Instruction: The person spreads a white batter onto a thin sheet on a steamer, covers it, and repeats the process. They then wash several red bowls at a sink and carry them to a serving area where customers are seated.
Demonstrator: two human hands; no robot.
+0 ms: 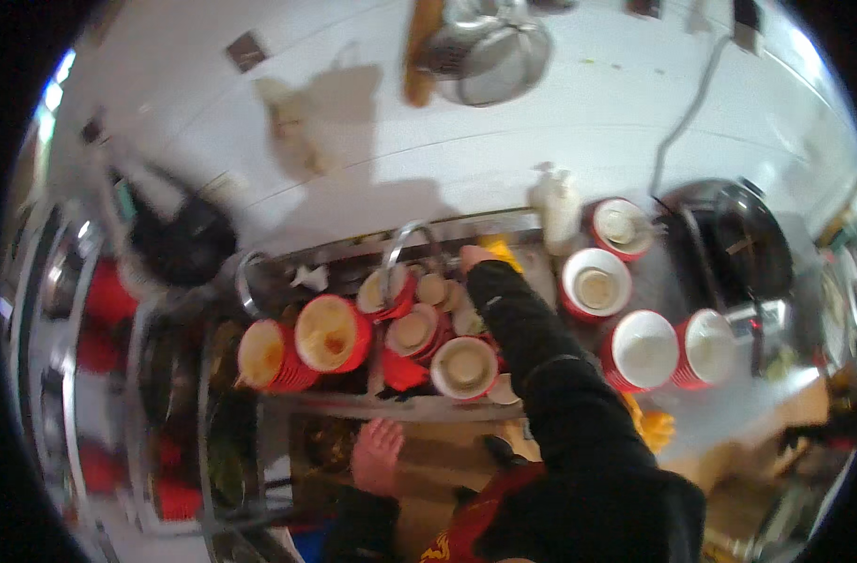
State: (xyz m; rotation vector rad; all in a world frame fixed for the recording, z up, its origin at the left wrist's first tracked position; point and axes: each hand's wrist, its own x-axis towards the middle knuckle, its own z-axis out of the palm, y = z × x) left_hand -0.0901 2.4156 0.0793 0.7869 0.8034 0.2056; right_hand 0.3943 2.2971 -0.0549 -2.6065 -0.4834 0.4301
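Observation:
My right hand (pixel 475 257) reaches to the back rim of a metal sink (pixel 400 408), beside a yellow cloth-like item (pixel 502 252) and the right faucet (pixel 407 246); its fingers are too blurred to read. My left hand (pixel 378 454) hangs in front of the sink's front edge, fingers apart and holding nothing. Red and white bowls fill the sink: a large one with brown residue (pixel 328 334), a stack on its left (pixel 263 355), and several smaller ones such as the bowl near the front edge (pixel 464 367). Whether my right hand grips anything is hidden by blur.
On the metal counter at right stand stacks of red and white bowls (pixel 641 348), a whitish bottle (pixel 559 211) and a black lidded appliance (pixel 742 239). A yellow glove (pixel 655 428) lies at the counter's front edge. Strainers (pixel 495 60) and a black pan (pixel 182 236) hang on the wall. Shelving stands left.

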